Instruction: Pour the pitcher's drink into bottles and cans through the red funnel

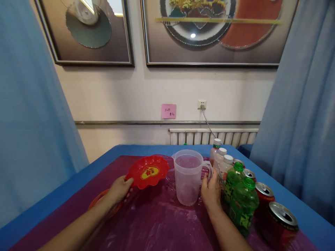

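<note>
One red scalloped plate [148, 172], held up over the purple sheet [167, 226], face tilted toward the near side, pinched at the left edge between thumb and fingers of the left hand [119, 190]. Just to the right, one translucent jug [187, 181], apparently upright on the sheet, spout toward the plate, handle [209, 164] on the far side from it. Right hand [210, 191] at that handle, fingers partly hidden; cannot tell whether closed on it or merely touching. Step in hand, by judgement: plate aloft in one hand, jug attended by the other. Called for next, by judgement: a sure hold on the handle, plate clear of the jug's rim. Under the left forearm, an orange-red dish [97, 199], mostly hidden. Right of the right hand, three white-capped bottles [228, 158], two green bottles [243, 205] and several red cans [282, 226], near enough to the forearm to warrant care. Farther out, blue table covering [151, 150], radiator [225, 137], pink note [169, 111] on the wall [125, 94], blue curtains [31, 104] on both sides.
</note>
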`<state>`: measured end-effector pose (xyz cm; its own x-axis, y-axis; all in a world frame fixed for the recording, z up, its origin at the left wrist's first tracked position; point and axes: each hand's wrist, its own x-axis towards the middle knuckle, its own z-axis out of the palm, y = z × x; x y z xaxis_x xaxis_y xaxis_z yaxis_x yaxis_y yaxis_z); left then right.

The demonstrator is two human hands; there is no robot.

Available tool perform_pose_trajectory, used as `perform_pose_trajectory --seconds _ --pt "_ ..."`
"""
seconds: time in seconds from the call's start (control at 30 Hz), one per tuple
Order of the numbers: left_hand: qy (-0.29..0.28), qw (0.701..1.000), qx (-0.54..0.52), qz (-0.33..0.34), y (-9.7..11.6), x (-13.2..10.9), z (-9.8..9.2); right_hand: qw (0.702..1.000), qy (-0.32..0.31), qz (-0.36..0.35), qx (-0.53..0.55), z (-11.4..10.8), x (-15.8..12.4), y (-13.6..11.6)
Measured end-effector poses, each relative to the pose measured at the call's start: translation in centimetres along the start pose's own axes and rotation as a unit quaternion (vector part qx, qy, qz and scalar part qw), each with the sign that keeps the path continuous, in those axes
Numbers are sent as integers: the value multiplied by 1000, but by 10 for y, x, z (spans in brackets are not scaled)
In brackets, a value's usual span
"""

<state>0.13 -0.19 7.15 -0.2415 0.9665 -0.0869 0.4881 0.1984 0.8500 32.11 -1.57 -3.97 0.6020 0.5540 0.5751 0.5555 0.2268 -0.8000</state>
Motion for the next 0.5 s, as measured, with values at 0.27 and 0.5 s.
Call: perform_pose_trajectory --seconds 0.27,0.5 --pt "4 999 28 18 54 5 -50 999 14 -24 22 -5 -2 -12" --pt "-28 994 79 63 113 9 -64 998 15 -31 44 -3 -4 -14"
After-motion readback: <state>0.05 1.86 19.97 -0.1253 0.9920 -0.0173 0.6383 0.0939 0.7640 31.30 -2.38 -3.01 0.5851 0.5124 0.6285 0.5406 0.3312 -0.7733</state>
